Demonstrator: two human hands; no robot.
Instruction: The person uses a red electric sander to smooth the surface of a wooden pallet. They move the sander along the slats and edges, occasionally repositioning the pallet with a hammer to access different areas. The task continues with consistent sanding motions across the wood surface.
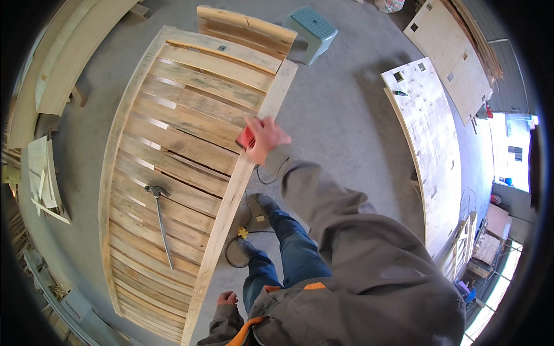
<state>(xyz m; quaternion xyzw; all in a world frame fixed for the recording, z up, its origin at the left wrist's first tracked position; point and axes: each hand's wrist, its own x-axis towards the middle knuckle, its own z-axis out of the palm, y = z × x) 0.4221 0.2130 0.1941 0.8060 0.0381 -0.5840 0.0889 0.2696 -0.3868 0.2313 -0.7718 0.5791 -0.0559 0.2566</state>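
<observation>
A long slatted wooden frame (193,135), like a bed base, lies in front of me with gaps between its slats. Stretched out over its right side rail, my right hand (266,137) is closed around a red hand-sized tool (246,138). The tool rests at the rail's inner edge; the fingers and motion blur hide its exact kind. Down by my left leg hangs my left hand (227,297), its fingers curled and nothing seen in them. A claw hammer (163,225) lies on the slats toward the frame's left side.
Dark cable (234,256) loops on the floor by my feet, near a small yellow piece (242,232). Past the frame's far end stands a grey-green step stool (311,32). A pale board with square holes (433,150) is at right; long planks (81,52) stand far left.
</observation>
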